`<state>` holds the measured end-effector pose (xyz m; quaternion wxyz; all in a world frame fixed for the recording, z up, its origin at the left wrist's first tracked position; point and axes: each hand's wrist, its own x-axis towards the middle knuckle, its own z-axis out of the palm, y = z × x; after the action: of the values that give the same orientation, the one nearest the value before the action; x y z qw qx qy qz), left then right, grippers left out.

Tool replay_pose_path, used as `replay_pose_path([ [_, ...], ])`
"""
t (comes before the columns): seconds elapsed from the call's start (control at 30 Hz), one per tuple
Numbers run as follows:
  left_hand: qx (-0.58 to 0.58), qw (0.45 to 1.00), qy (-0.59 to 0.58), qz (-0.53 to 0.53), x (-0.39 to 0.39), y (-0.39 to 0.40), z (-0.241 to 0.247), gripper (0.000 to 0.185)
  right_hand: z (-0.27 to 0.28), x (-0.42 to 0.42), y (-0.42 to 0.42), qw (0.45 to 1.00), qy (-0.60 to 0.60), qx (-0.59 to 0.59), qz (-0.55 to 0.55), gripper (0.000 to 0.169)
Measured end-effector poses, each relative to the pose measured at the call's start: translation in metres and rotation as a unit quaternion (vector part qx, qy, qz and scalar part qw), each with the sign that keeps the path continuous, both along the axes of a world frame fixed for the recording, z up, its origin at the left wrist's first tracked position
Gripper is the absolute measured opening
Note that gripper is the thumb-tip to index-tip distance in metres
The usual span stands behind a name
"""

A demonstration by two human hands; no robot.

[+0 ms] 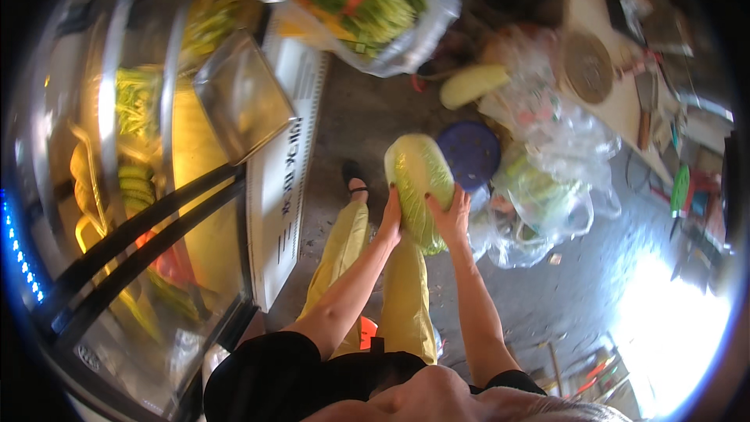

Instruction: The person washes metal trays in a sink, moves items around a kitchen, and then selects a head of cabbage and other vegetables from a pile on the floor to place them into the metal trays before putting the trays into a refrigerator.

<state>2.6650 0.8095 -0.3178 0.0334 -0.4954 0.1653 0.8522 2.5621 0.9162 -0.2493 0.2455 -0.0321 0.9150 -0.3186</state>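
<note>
A napa cabbage [417,179], pale green and glossy as if wrapped in clear film, is held above the floor between my two hands, in front of my knees. My left hand [391,214] presses on its left side. On its right side lies my right hand [452,215], thumb on the leaves and fingers partly hidden behind. Beyond and to the right, a blue round stool top or lid [470,155] stands low, partly covered by the cabbage. A long pale gourd or radish [473,85] lies further off, beside clear plastic bags.
A glass-fronted display fridge [205,187] with vegetables fills the left, a metal tray [245,97] within it. A plastic bag of leafy greens [375,12] is ahead. Bagged vegetables [545,205] sit on the floor at right, near a table [624,111] with a round board and a knife.
</note>
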Motion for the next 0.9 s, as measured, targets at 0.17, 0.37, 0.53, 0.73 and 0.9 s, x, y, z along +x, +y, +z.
replay_pose_path([
  [0.17,-0.031,0.993,0.019,0.111,0.065,-0.070,0.089,0.060,0.076,0.022,-0.095,0.983,0.008,-0.093,0.161,0.072],
  [0.37,-0.200,0.961,0.011,0.191,0.056,-0.195,0.165,0.060,0.139,0.017,-0.230,0.952,0.027,-0.225,0.208,0.073],
  [0.53,-0.295,0.932,0.007,0.211,0.021,-0.329,0.148,0.055,0.091,0.002,-0.349,0.937,0.008,-0.302,0.175,0.072],
  [0.73,-0.368,0.913,0.005,0.176,0.008,-0.422,0.099,0.054,0.031,-0.003,-0.435,0.925,0.056,-0.332,0.177,0.065],
  [0.9,-0.402,0.900,-0.021,0.164,0.010,-0.440,0.071,0.056,-0.001,-0.009,-0.446,0.915,0.000,-0.347,0.204,0.061],
])
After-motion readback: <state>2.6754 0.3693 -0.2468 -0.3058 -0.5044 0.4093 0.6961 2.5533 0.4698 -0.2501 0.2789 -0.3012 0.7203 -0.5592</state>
